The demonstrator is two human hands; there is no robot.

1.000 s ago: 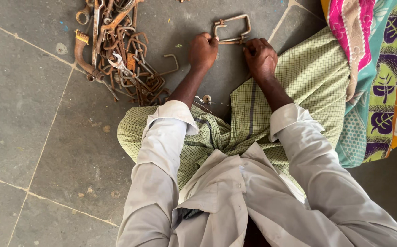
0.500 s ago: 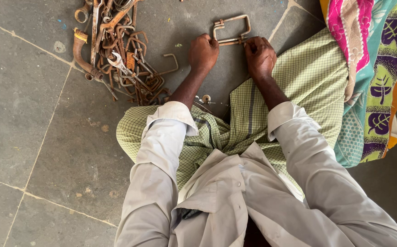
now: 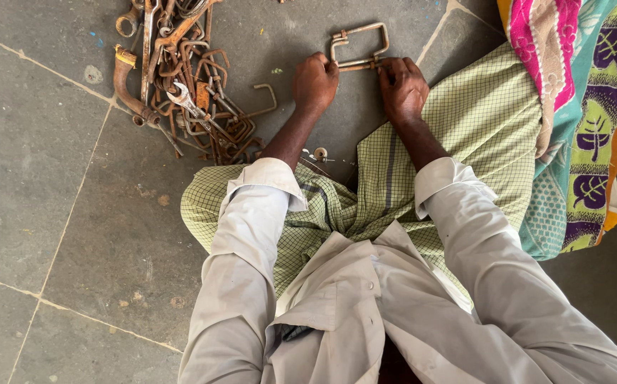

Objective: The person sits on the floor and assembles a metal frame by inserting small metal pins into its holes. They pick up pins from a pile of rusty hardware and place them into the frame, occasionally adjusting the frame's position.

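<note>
Your left hand (image 3: 315, 82) is curled into a closed fist, knuckles toward the camera, at the left end of a rusty U-shaped metal clamp (image 3: 359, 45) that lies on the grey stone floor (image 3: 52, 178). The fist presses against the clamp's lower crossbar; the fingertips are tucked under the hand, so you cannot see exactly how they grip. Your right hand (image 3: 402, 88) is likewise closed, fingers bent over the right end of the same crossbar, with the fingertips touching the metal. The clamp's loop rises away from both hands toward the top of the view, and its two corners are plainly visible, while the part of the bar beneath your hands is hidden.

Both forearms run back to white shirt cuffs (image 3: 269, 178), and the sleeves fill the lower part of the view. Your legs are wrapped in a green checked cloth (image 3: 465, 135), which lies just below the right hand. Between the forearms, near the cloth's edge, a small nut or washer (image 3: 320, 152) rests on the floor; its exact kind is too small to tell.

To the left of the left hand, and apart from it, lies a heap of rusty hooks and bent rods (image 3: 209, 121), with a bright open-ended spanner (image 3: 184, 96) on top and a curved pipe piece (image 3: 125, 82) at its left side. The heap is cut off by the upper edge. At the right, a bright patterned fabric (image 3: 593, 114) is also cut off.
</note>
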